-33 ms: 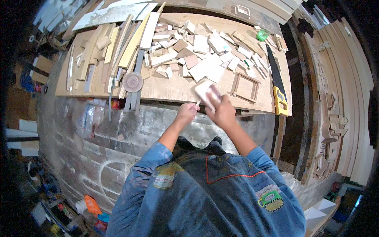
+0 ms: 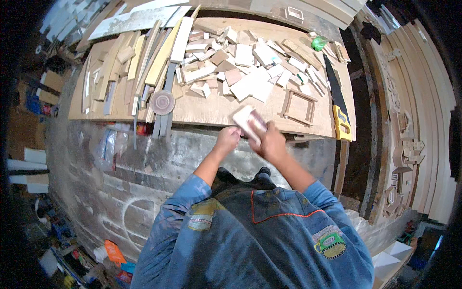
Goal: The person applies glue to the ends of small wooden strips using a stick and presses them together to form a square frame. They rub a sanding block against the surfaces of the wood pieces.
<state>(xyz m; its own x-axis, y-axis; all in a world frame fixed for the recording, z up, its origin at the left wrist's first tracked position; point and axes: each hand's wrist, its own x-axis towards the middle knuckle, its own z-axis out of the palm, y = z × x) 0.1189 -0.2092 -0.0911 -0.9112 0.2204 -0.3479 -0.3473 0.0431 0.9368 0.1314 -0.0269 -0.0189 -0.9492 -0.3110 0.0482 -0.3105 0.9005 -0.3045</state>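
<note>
A workshop with a grey, scuffed floor point(image 2: 86, 178) is shown, and across the upper middle a wooden bench top point(image 2: 202, 111) is seen. Of the containers, a shallow rectangular wooden frame point(image 2: 314, 111) is placed right of centre on the bench top; the board beneath is seen through its opening. A smaller frame point(image 2: 295, 19) is seen at the top edge, right of centre; whether it is backed cannot be told. At lower right, the inside of a white box-like form point(image 2: 392, 256) cannot be made out. A pale block point(image 2: 244, 115), blurred, is held in the right hand point(image 2: 270, 143) at the picture's centre, by the bench top's front edge. Its long axis is slanted from upper left to lower right, the upper-left end being pointed toward the bench top. The left hand point(image 2: 228, 139) is held just beside, its fingers drawn narrowly together; whether anything is pinched there cannot be told. In the upper middle, offcuts point(image 2: 243, 55) are heaped; long strips point(image 2: 161, 58) and a round disc point(image 2: 162, 102) are laid at upper left, and a yellow-handled saw point(image 2: 338, 98) at upper right.
</note>
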